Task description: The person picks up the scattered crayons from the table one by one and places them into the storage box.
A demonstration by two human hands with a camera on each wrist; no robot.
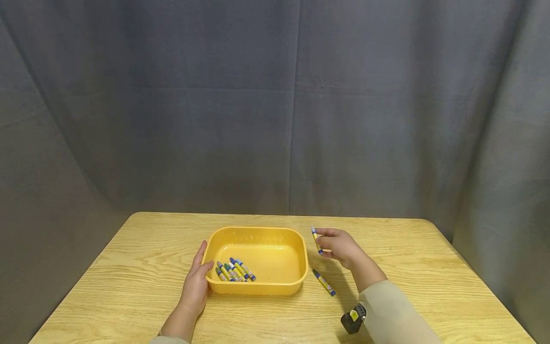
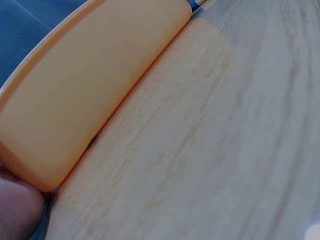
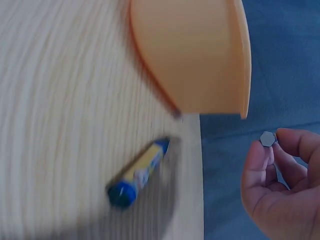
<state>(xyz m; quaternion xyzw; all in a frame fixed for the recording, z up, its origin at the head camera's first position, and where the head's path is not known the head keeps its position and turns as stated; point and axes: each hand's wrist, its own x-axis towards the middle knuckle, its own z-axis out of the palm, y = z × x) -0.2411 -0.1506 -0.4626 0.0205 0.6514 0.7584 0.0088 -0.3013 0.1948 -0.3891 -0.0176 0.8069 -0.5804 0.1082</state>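
Observation:
In the head view my right hand (image 1: 341,247) pinches a pale-tipped crayon (image 1: 317,240) with a yellow and blue wrapper. The crayon is raised just right of the yellow plastic tray (image 1: 278,288); its hexagonal end (image 3: 267,139) faces the right wrist camera. My left hand (image 1: 195,288) grips the tray's left side, thumb at the rim and fingers along the outer wall. Several crayons (image 1: 235,270) in blue, green and white lie together in the tray's front left corner. A dark-tipped crayon (image 1: 324,282) rests on the table below my right hand.
The light wood table (image 1: 142,267) has rounded far corners. Grey curtains (image 1: 240,119) hang behind it and at both sides. A small black device (image 1: 353,320) is strapped at my right wrist, near the sleeve.

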